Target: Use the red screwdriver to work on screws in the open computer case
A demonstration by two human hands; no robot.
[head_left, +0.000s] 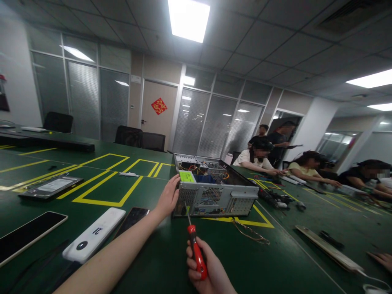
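Screwdriver (196,252), red and black, moulded handle, slim metal shaft: clasped in the right hand (210,263), fingers wrapped round the grip, thumb along the side. Tip over the lower left of the rear panel; whether it touches metal cannot be told.

Left hand (169,196): fingers laid against the upper left corner of the computer case (219,194); pinching or merely pressing, cannot tell.

Handling note, as a judgement: the shaft seems best kept square to the panel, with steady inward pressure and slow turning; the left hand is well placed to brace the box against sliding, provided its fingers keep clear of the tip.

Computer case: directly ahead, lying flat on the table (275,261). Grey sheet metal, boxy, uncovered on top; perforated mesh and slotted plates at the back. Bright yellow-green label (186,176), smooth, near the left fingers. Thin coloured wires (226,176) inside.

Surroundings, left: white rounded device (94,234), marked 21; flat black phone (30,237), pale edge; hard drive (50,184), slab-shaped, white sticker.

Surface: dark green, matt, outlined in yellow tape (98,202).
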